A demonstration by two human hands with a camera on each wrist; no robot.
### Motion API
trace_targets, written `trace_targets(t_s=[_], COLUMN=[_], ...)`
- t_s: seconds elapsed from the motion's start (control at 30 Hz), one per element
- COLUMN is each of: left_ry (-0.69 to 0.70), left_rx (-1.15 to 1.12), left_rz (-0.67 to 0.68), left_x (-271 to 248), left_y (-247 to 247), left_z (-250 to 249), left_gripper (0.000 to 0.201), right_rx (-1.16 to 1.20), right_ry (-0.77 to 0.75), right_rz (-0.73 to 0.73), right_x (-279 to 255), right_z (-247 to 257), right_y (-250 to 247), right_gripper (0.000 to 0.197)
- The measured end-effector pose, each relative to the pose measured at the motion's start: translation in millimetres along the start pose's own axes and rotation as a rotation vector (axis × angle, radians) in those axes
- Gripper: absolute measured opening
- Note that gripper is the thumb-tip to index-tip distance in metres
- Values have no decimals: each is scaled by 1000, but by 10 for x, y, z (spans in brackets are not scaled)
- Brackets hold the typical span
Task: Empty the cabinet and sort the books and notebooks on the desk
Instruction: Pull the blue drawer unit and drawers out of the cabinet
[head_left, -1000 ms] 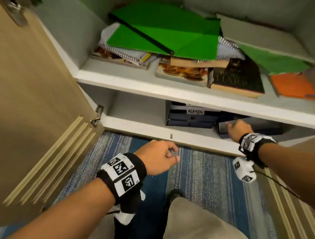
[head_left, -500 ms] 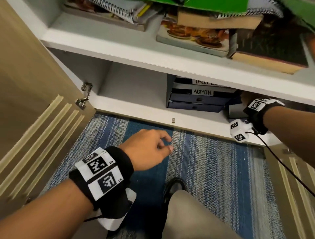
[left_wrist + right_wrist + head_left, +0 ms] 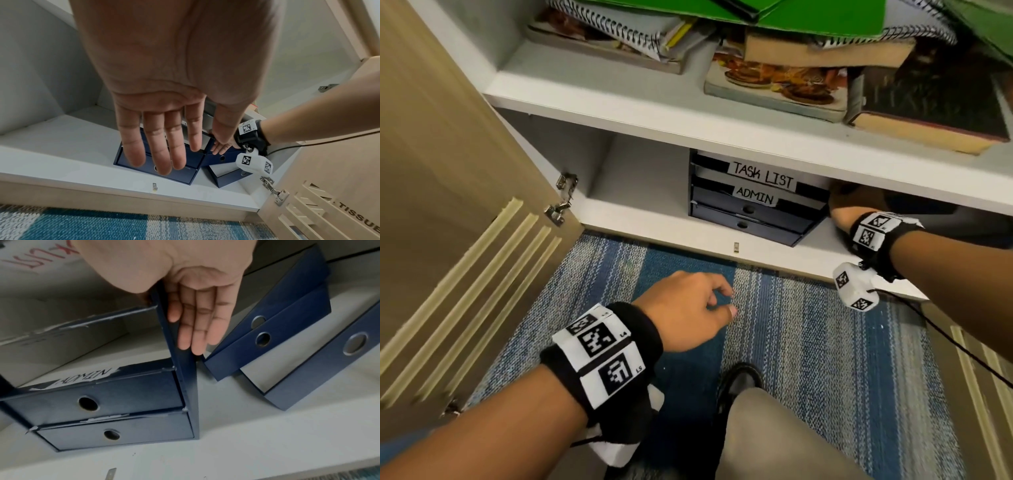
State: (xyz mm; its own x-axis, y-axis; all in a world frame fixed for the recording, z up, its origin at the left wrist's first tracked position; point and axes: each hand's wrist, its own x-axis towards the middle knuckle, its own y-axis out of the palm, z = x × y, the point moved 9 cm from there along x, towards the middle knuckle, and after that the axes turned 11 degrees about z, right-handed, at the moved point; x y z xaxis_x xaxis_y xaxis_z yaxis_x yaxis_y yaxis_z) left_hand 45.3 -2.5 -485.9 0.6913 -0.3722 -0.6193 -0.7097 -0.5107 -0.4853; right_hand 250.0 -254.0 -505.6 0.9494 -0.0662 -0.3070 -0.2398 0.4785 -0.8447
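Observation:
On the cabinet's lower shelf (image 3: 654,233) stands a blue drawer unit (image 3: 750,212) labelled TASK LIST and ADMIN. My right hand (image 3: 849,209) reaches under the upper shelf to its right side. In the right wrist view this hand (image 3: 195,321) holds the unit's side wall (image 3: 185,386), straight fingers (image 3: 197,331) outside and thumb inside. My left hand (image 3: 719,305) hovers over the carpet, relaxed and holding nothing; its fingers (image 3: 164,146) are straight. On the upper shelf lie a spiral notebook (image 3: 619,27), a food-cover book (image 3: 774,85), a dark book (image 3: 928,102) and green folders (image 3: 808,13).
More blue file boxes (image 3: 277,331) lean right of the drawer unit, and a cardboard box (image 3: 41,288) stands behind it. The left cabinet door (image 3: 448,205) is swung open, and so is the right door (image 3: 329,194). My knee (image 3: 774,438) and shoe (image 3: 739,377) are over the striped carpet (image 3: 825,359).
My head has dropped closer to the lower shelf. My right hand has gone from the box at the right deeper in, onto the drawer unit's right side. The left hand has barely moved.

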Motion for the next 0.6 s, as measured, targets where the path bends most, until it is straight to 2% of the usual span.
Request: trace_targets(t_s=[0.13,0.23,0.37,0.43,0.5,0.6], left_ry=[-11,-26,-115,-162,-199,-270], left_rx=[-33,-73,-245,-331,-447,-625], left_rz=[-8,-13,1,-5,-52,-165], left_x=[12,40,85,119,159,169], left_y=[-6,47,191,216,161,33], left_z=[69,173,442,616,772,987], left_gripper=[31,24,20,19,11,7], right_rx=[-57,-3,68,71,39,6], right_ry=[25,61,63,34,3,-21], right_rz=[70,123,51,51,75,104], right_x=[-112,-299,-547,-696,-861,-1209], right_z=[85,113,76,52,-41,-277], right_y=[10,20,-126,-105,-21,133], right_gripper=[53,62,46,48,46,29])
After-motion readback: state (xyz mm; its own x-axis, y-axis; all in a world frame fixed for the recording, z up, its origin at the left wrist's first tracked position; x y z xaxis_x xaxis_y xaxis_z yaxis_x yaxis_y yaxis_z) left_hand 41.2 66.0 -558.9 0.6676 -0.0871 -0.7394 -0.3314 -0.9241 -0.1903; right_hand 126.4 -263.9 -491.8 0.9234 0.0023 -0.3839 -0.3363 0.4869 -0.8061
